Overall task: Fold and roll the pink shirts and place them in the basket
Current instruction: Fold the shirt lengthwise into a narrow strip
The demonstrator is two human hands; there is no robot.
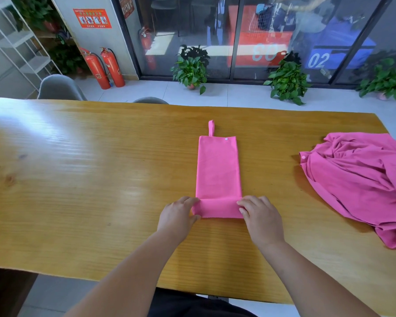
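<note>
Rolling is under way: the near end of the folded shirt (218,170) is turned up into a first low roll. The left hand (178,216) grips the roll's left end, fingers curled over the top and thumb tucked at the near edge; the right hand (258,215) does the same at the right end. Next, I reckon, both hands must push the roll away evenly so it tracks straight. The shirt lies mid-bench (78,168) as a narrow, flat pink strip with a loop and snap at its far end. A second shirt (361,177) lies crumpled at the right. No basket in view.
</note>
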